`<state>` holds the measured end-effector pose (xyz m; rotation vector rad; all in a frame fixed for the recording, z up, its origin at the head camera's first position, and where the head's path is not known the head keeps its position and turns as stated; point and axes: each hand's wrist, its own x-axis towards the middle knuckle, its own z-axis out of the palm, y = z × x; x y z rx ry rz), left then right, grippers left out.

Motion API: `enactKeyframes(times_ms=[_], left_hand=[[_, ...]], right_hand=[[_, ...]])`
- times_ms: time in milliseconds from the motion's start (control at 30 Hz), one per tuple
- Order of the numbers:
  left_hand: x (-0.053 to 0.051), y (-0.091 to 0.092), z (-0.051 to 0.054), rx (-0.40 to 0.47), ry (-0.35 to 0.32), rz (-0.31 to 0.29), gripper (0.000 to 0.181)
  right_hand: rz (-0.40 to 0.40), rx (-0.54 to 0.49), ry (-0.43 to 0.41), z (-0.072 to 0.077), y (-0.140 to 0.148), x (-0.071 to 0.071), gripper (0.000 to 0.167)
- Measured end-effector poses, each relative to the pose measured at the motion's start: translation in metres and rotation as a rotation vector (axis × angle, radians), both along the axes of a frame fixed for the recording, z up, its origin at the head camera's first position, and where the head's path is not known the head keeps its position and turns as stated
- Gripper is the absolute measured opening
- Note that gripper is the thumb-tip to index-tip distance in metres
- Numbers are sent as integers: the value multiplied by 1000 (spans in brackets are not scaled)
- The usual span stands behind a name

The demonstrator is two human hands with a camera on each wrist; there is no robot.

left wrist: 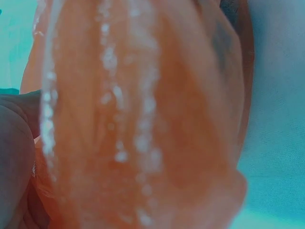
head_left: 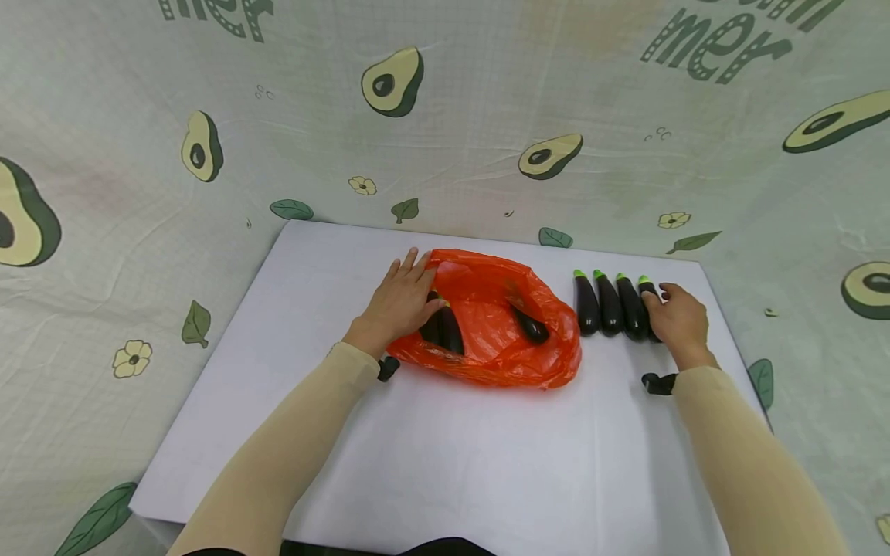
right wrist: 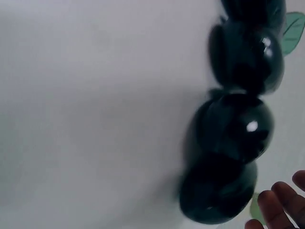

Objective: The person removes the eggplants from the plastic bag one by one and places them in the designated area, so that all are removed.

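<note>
An orange-red plastic bag [head_left: 494, 293] lies spread with its mouth facing up. Two dark eggplants [head_left: 450, 328] show inside at its left, another eggplant [head_left: 531, 326] at its right. My left hand [head_left: 396, 305] rests on the bag's left rim, fingers extended and thumb over the mouth; the bag [left wrist: 128, 114] fills most of the left wrist view. Right of the bag, several eggplants with bright green tops [head_left: 610, 309] lie in a row. My right hand [head_left: 674, 320] is at the rightmost one [right wrist: 219, 191], partly covering it. In the right wrist view its fingertips [right wrist: 271, 210] are beside that eggplant, apparently apart.
A white table [head_left: 487, 463] carries everything. Behind it hangs a pale cloth [head_left: 466, 116] printed with avocados and leaves. Small black devices [head_left: 658, 384] sit at both wrists.
</note>
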<state>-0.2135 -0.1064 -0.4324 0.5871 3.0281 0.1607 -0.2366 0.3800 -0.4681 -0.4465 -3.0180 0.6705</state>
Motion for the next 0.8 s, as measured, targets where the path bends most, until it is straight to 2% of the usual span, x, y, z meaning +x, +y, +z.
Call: enactKeyframes(times_ms=[400, 800], left_hand=[[1, 2, 3, 6, -5, -1, 74], [1, 3, 3, 17, -12, 2, 74]], right_hand=[[74, -58, 241, 22, -40, 14, 55], [150, -53, 438, 37, -89, 27, 48]])
